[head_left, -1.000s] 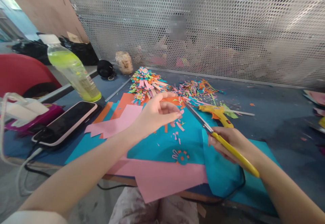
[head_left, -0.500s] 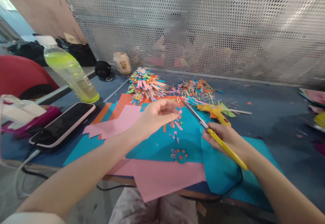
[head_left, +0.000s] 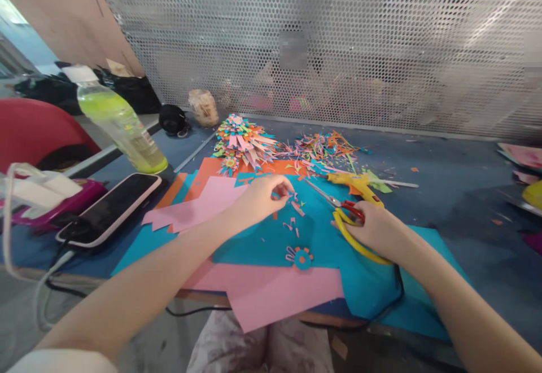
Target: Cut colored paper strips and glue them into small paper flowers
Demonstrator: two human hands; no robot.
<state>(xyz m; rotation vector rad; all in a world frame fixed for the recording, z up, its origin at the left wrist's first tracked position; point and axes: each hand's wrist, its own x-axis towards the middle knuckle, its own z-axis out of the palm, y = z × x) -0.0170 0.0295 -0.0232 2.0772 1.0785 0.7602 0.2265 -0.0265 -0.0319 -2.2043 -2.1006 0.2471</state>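
Note:
My left hand [head_left: 259,199] reaches over the blue paper sheet [head_left: 271,237], its fingers pinched down among small pink paper scraps [head_left: 296,208]; what it pinches is too small to name. My right hand [head_left: 376,227] rests on the same sheet, closed on yellow-handled scissors [head_left: 345,218] that lie flat with the blades pointing away to the left. A small blue and orange paper flower [head_left: 300,258] lies in front of both hands. A pink sheet [head_left: 271,294] overhangs the table's near edge.
A yellow glue gun [head_left: 354,183] lies behind the scissors, its black cord trailing off the edge. Finished paper flowers [head_left: 239,141] and cuttings [head_left: 324,147] pile up further back. A phone [head_left: 110,206], a green drink bottle [head_left: 121,122] and a perforated metal screen [head_left: 339,45] border the space.
My right hand has lowered the scissors from a raised, tilted hold to flat on the paper. My left hand has dropped and closed onto the pink scraps.

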